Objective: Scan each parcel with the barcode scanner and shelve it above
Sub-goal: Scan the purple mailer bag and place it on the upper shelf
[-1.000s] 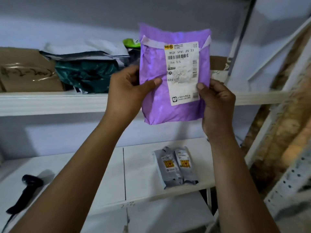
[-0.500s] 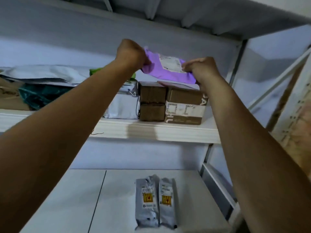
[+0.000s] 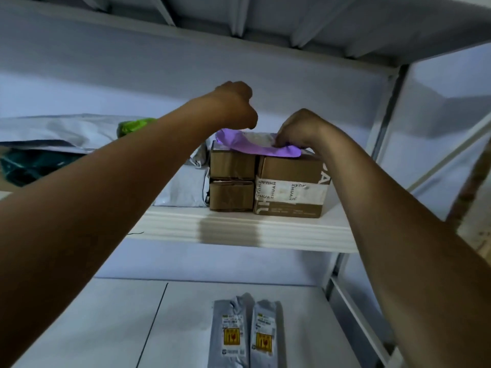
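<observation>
1. Upper shelf [image 3: 239, 231]: already holds a pile of grey mailers [image 3: 53, 126], a teal bag [image 3: 32, 166], something green [image 3: 135, 127] and another grey mailer [image 3: 183, 187] leaning beside the boxes. I read these as shelved stock.
2. Lower shelf [image 3: 79, 328]: the staging surface. No barcode scanner is in view.
3. Cardboard boxes on the upper shelf: a big taped box [image 3: 289, 187] on the right and two small boxes [image 3: 231, 179] stacked touching its left side.
4. Purple parcel [image 3: 255, 146]: lies flat, label up, across the tops of the boxes. Its front edge overhangs the big taped box slightly. Placement looks nearly done and only needs letting go. Whether it was scanned is not shown.
5. Two grey parcels [image 3: 247, 334]: side by side and touching on the lower shelf, labels up. They likely need scanning and shelving, so the bulk of the visible work is left.
6. Right hand [image 3: 300, 128]: fingertips pinch the purple parcel's right end against the box top.
7. Left hand [image 3: 233, 107]: curled into a fist just above the parcel's left end. The fingers are hidden, so I can't tell whether it holds a corner or nothing.
</observation>
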Tool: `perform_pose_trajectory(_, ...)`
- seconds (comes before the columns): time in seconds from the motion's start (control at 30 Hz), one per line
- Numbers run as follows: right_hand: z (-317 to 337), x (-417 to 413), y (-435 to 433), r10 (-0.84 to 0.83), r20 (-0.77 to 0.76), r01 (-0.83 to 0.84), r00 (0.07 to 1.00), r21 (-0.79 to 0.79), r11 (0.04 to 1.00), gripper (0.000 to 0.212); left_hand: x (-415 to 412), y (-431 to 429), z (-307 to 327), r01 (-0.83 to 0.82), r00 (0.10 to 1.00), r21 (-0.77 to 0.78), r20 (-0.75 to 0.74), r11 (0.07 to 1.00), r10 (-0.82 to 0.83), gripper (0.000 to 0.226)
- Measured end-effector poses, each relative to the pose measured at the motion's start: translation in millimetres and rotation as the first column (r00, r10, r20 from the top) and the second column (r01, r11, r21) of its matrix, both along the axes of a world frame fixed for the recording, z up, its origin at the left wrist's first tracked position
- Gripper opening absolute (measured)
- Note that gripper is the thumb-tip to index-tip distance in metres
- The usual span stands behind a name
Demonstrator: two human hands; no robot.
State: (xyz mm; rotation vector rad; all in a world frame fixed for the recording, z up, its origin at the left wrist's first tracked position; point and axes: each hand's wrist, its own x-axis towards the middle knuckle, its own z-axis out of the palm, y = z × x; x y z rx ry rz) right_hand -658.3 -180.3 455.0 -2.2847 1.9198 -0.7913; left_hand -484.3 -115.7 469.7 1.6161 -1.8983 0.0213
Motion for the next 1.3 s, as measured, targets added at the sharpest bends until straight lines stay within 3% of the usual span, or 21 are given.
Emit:
perform_pose_trajectory(0.07,6,4,-1,-0.039,-0.036,0.037,0.999,-0.062,0.997,0.027,-7,-10,1,0.0,0.999,0.027,0.047,1.0,-0.002,0.057)
perform_pose_trajectory(0.17,11,13,-3,0.036,0.042,-0.03,0.998,-0.129,0.991,0.026,-19,-34,-7,-0.104,0.948,0.068,0.309,0.992,0.079,0.063)
perform_pose_trajectory(0.23,7,21,1,0.092,0.024,-0.09,0.995,-0.055,0.994,0.028,-29,-48,-13,-0.132,0.892,0.09,0.445,0.987,0.079,0.068)
perform_pose_trajectory(0.37,-17,27,-6,0.101,-0.119,-0.092,0.988,0.073,0.993,0.036,-28,-60,-31,-0.109,0.868,0.221,0.496,0.969,-0.016,0.073)
perform_pose_trajectory(0.43,-22,24,-15,0.11,-0.179,-0.103,0.978,0.046,0.994,0.036,-24,-62,-41,-0.045,0.906,0.274,0.416,0.961,-0.076,0.065)
perform_pose_trajectory(0.57,-22,27,-17,0.133,-0.231,-0.118,0.964,0.079,0.99,0.04,-19,-76,-51,-0.017,0.954,0.226,0.297,0.974,-0.053,0.049)
perform_pose_trajectory(0.7,-22,29,-16,0.134,-0.286,-0.11,0.949,0.098,0.989,0.041,-19,-76,-54,-0.032,0.956,0.205,0.292,0.978,-0.031,0.05)
perform_pose_trajectory(0.87,-22,29,-13,0.146,-0.215,-0.12,0.966,0.131,0.984,0.046,-17,-71,-56,-0.011,0.964,0.202,0.262,0.979,-0.043,0.051)
perform_pose_trajectory(1.1,-25,32,-1,0.173,-0.234,-0.134,0.957,0.171,0.976,0.044,-18,-67,-57,-0.05,0.968,0.219,0.252,0.974,-0.007,0.053)
perform_pose_trajectory(1.23,-26,30,0,0.111,-0.219,-0.106,0.969,0.033,0.994,0.039,-19,-56,-59,-0.029,0.968,0.225,0.248,0.974,-0.029,0.055)
perform_pose_trajectory(1.3,-27,27,-2,0.071,-0.079,-0.08,0.994,-0.105,0.991,0.033,-19,-45,-55,-0.031,0.968,0.161,0.249,0.986,-0.01,0.053)
